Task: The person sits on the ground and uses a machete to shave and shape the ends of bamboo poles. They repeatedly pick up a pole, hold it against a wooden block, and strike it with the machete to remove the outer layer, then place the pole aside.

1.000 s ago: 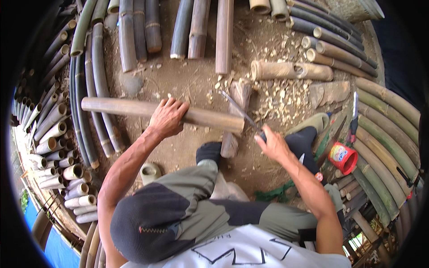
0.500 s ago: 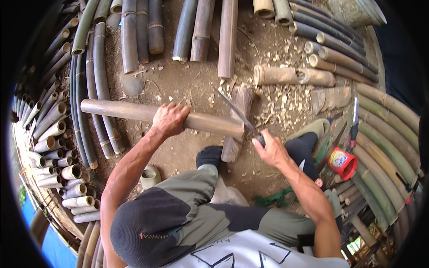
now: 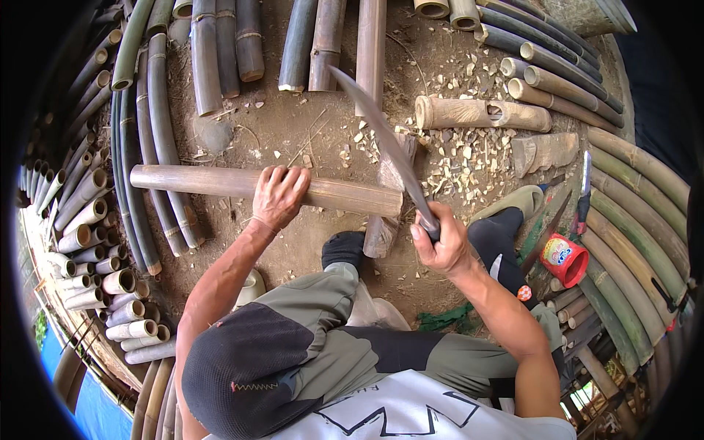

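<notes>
My left hand (image 3: 280,195) is closed over the top of a brown bamboo pole (image 3: 213,180), which lies crosswise in front of me. The pole's right end rests on a wooden block (image 3: 383,233) on the ground. In my right hand (image 3: 445,240) is a machete (image 3: 381,136), gripped by its dark handle. Its long curved blade points up and to the left, raised above the block and near the pole's right end. The blade and the pole look apart.
A carved bamboo piece (image 3: 458,114) lies beyond, amid scattered wood chips (image 3: 469,163). Bamboo poles (image 3: 166,125) line the left, far side and right. By my right foot are a red plastic container (image 3: 565,261), a saw-like blade (image 3: 548,229) and a knife (image 3: 584,187).
My right hand has lifted the machete, so its blade now stands higher and steeper, showing more of its flat. The bamboo pole and my left hand stay nearly in place.
</notes>
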The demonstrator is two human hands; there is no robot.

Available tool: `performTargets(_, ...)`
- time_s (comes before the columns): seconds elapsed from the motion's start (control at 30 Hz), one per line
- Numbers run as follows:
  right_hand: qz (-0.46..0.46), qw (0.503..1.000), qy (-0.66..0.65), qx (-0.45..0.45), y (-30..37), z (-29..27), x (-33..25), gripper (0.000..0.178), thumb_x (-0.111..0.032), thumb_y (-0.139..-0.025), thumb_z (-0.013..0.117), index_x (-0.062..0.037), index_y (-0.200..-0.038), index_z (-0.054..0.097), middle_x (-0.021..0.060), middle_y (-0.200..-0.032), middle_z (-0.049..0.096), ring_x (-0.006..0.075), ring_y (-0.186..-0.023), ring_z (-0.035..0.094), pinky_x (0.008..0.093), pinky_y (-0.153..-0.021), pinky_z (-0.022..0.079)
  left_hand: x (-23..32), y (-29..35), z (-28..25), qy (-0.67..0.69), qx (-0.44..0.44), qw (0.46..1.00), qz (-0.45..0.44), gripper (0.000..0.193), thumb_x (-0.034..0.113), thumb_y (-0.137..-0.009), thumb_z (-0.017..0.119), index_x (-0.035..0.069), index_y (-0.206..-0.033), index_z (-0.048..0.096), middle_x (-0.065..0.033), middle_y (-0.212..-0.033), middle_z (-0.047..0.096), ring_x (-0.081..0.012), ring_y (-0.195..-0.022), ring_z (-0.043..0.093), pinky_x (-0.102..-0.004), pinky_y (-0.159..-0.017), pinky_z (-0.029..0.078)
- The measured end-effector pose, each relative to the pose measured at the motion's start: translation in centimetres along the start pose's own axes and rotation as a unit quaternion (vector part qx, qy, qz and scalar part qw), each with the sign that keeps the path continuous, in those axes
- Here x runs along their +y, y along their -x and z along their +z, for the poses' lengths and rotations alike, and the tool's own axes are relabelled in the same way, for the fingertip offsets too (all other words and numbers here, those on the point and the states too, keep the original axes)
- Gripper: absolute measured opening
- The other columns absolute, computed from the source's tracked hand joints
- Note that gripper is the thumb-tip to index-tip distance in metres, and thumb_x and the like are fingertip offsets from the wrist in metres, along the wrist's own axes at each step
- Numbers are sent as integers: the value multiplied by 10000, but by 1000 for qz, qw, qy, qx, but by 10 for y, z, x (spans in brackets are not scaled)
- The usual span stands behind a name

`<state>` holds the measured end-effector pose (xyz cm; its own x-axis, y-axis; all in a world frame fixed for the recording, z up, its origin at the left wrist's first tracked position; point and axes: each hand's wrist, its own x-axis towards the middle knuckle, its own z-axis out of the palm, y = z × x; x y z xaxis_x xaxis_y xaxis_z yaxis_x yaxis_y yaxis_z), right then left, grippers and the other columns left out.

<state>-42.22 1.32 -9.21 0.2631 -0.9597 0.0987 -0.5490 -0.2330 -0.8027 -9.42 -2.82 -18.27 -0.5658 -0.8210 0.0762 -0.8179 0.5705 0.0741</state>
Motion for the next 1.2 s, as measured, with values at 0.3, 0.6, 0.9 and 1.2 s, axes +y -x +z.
performTargets(0.3, 252, 943, 76, -204, 21, -14, 29, 388, -373, -954, 595, -17, -1082, 508, 262, -825, 649, 456, -759, 662, 521, -663, 515, -2, -32, -50, 75, -312, 946, -41, 598, 197, -743, 733, 110, -1293, 515, -110, -1141, 581, -279, -1108, 563, -497, -1006, 427)
performTargets(0.6, -6, 1000, 22, -1, 14, -8, -5, 286, -239, -942, 630, 28, -997, 541, 125, -661, 614, 243, -503, 617, 386, -459, 521, -21, -48, -26, 123, -377, 917, -52, 435, 299, -599, 801, 121, -965, 646, -84, -864, 682, -328, -817, 684, -433, -740, 572)
performTargets(0.9, 38, 999, -11, -14, 3, -16, -24, 353, -289, -961, 620, 34, -1072, 532, 119, -665, 605, 267, -538, 641, 371, -484, 498, -19, -41, -24, 109, -345, 932, -32, 358, 283, -639, 752, 132, -931, 608, -94, -766, 685, -297, -708, 692, -453, -657, 561)
performTargets(1.2, 188, 972, 58, -130, 16, -19, 2, 340, -314, -944, 631, -14, -1072, 533, 186, -650, 619, 397, -595, 653, 439, -524, 510, -6, -19, -13, 116, -172, 978, -33, 252, 156, -717, 691, 109, -947, 598, -85, -849, 658, -299, -816, 672, -458, -739, 533)
